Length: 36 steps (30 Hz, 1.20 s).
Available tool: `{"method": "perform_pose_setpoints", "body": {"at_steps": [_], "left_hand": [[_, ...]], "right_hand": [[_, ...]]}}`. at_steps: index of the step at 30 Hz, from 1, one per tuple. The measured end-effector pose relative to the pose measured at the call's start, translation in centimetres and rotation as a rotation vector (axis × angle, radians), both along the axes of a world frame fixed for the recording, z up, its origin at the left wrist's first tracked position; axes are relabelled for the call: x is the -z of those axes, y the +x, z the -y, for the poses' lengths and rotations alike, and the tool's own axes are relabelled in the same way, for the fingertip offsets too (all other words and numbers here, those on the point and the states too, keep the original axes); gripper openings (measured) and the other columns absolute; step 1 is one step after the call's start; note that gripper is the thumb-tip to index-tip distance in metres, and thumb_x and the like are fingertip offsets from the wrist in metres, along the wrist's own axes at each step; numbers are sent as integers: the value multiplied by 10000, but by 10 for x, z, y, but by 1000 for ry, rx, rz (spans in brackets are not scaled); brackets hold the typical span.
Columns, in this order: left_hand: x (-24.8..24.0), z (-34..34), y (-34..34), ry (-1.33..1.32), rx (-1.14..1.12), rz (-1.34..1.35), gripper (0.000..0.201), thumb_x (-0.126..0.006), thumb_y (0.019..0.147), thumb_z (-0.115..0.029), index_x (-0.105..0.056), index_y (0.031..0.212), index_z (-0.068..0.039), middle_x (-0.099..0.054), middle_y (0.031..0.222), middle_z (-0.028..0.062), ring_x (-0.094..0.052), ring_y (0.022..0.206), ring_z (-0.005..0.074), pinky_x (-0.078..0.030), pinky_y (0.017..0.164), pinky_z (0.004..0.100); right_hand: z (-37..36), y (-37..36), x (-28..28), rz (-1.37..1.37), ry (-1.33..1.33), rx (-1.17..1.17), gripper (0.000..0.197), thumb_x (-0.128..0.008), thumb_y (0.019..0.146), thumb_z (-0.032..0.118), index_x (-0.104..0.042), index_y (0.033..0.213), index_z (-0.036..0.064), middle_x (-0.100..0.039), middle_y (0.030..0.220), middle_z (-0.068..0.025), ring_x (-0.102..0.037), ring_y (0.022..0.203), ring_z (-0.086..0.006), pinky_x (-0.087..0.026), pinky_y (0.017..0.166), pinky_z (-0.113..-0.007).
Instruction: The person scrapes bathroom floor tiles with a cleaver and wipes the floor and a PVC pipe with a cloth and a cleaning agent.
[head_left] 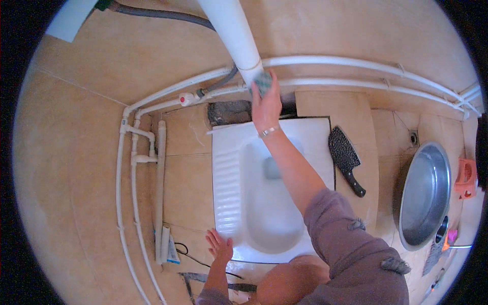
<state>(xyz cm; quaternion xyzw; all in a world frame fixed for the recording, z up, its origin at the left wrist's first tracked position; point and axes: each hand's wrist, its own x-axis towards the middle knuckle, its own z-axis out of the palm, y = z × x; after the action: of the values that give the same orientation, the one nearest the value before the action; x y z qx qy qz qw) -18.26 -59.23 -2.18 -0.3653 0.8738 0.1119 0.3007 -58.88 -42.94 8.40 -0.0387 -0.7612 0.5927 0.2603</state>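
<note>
My right hand (267, 109) reaches far forward, its fingers closed around a greyish-green scouring pad (263, 83). The pad presses on the lower end of a thick white pipe (235, 38) that slants down the wall. Below my right arm lies a white squat toilet (274, 231), set into the tiled floor, with ribbed foot rests on its left side. By the toilet's near left corner is my left hand (220, 246), fingers spread and nothing in them.
A black-handled cleaver with a dark patterned blade (344, 152) lies right of the toilet. Farther right stand a large metal basin (426, 195) and an orange plastic stool (465, 179). Thin white pipes (335, 61) run along the walls. A grey hose (162, 13) meets the thick pipe.
</note>
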Motion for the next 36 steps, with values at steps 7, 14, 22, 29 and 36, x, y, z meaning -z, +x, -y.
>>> {"method": "perform_pose_setpoints", "body": {"at_steps": [7, 14, 22, 29, 36], "left_hand": [[1, -4, -8, 22, -22, -46, 812, -524, 790, -333, 7, 1346, -70, 42, 1406, 157, 8, 1293, 350, -221, 938, 582], [4, -2, 0, 27, 36, -66, 822, -522, 796, -325, 34, 1345, -69, 49, 1405, 160, 12, 1292, 353, -216, 937, 589], [7, -3, -4, 18, 56, -42, 813, -518, 799, -331, 15, 1339, -39, 24, 1397, 191, -4, 1286, 373, -201, 944, 588], [-10, -32, -75, 54, 262, -129, 631, -541, 765, -237, -257, 1274, 6, -230, 1343, 179, -175, 1259, 331, -226, 962, 514], [-119, -126, -244, 509, 391, -807, 490, -445, 812, -5, -300, 1279, -40, -329, 1316, 137, -310, 1217, 279, -252, 994, 335]], "right_hand": [[-11, -3, 67, 68, -118, -55, 491, -602, 760, 119, -365, 1179, 20, -504, 1077, -198, -510, 975, -319, -407, 821, -361], [-52, -14, 149, 476, -851, 65, 404, -516, 824, 333, -463, 1091, 35, -546, 957, -88, -514, 806, -165, -432, 714, -305], [-34, -46, 103, 576, -940, -174, 318, -527, 802, 304, -549, 909, 5, -537, 705, -48, -469, 616, -160, -388, 552, -312], [-47, -25, 139, 579, -694, -150, 277, -529, 815, 265, -570, 942, 23, -542, 688, -27, -494, 601, -135, -404, 554, -270], [-21, -10, 83, 270, -1090, -371, 210, -574, 814, 254, -575, 906, 66, -535, 706, 18, -472, 582, -89, -398, 513, -226]]}}
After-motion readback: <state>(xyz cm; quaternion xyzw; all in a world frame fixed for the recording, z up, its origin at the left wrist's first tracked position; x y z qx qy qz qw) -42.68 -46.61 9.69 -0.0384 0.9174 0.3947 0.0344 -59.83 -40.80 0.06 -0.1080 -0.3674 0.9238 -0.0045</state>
